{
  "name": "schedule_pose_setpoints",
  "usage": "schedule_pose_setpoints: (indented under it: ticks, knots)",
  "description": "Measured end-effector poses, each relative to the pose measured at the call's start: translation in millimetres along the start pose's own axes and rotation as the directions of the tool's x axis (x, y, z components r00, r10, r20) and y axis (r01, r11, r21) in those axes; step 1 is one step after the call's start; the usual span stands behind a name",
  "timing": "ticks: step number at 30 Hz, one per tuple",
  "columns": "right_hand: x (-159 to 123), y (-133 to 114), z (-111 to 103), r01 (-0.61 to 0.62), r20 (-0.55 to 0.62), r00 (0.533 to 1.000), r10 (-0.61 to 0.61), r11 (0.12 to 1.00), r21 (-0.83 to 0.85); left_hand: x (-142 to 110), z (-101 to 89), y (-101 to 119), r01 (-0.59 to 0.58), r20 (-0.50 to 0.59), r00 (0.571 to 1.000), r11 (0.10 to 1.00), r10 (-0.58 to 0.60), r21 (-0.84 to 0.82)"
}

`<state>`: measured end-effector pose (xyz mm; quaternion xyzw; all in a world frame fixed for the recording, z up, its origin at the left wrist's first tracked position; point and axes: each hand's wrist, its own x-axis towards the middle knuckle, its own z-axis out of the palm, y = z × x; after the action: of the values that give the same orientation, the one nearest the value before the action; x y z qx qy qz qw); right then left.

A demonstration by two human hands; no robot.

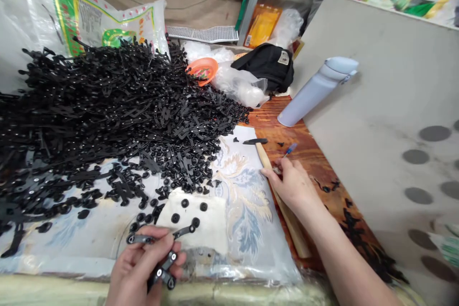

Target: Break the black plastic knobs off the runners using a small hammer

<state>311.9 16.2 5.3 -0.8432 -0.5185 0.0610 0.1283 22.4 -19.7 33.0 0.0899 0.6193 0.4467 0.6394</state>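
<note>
My left hand (143, 265) is closed on a black jointed strip (167, 263) with several arms, round ends and shiny metal rivets. Its upper arm reaches over a cream cloth pad (211, 222), where several black round caps (184, 203) lie. Over the wooden handle of a hammer (264, 157) extends my right hand (294, 184), its thumb on or just above the wood and apart from the fingers. A blue-tipped thin tool (291, 149) stands out by its fingertips. Something small and shiny shows between thumb and fingers, too small to name.
A big heap of black strips and caps (118, 100) covers the table's left and back. Behind it stand a printed sack (107, 19), an orange dish (204, 71) and a black bag (268, 64). A pale blue bottle (315, 93) stands beside a grey panel (380, 86) at right.
</note>
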Motion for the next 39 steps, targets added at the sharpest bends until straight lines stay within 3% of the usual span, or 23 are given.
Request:
schedule_pose_setpoints:
  ticks: [5,9,13,18,21,35,39]
  knots:
    - [18.6,-6.4,7.5,-0.077,0.148,0.986,0.071,0.997,0.029,7.8,-3.7,-5.6,0.018,0.049,0.999,1.000,-0.019,0.023]
    - [13.9,-15.1,-3.1,-0.124,0.197,0.977,0.082,0.969,0.213,10.9,-6.1,-8.6,0.034,0.048,0.998,0.999,-0.035,0.023]
    - [-19.4,-22.7,-14.3,-0.095,0.210,0.978,-0.011,0.868,0.488,10.9,-3.0,-11.2,-0.001,0.004,1.000,1.000,0.001,0.014]
    - [-69.7,-30.9,-21.7,-0.020,0.230,0.955,-0.187,0.734,0.678,10.2,4.0,-11.6,-0.045,-0.034,0.998,0.999,0.046,0.014]
    - [-84.3,-30.6,-21.1,-0.004,0.261,0.931,-0.254,0.710,0.704,8.0,8.0,-10.6,-0.054,-0.058,0.997,0.998,0.055,0.031]
    - [-99.9,-27.7,-20.4,-0.001,0.295,0.907,-0.302,0.697,0.717,10.1,0.7,-19.4,-0.113,-0.070,0.991,0.991,0.118,0.074]
    - [-110.7,-31.5,-25.8,0.126,0.233,0.886,-0.401,0.692,0.711,9.1,1.9,-21.2,-0.135,-0.080,0.987,0.987,0.142,0.090]
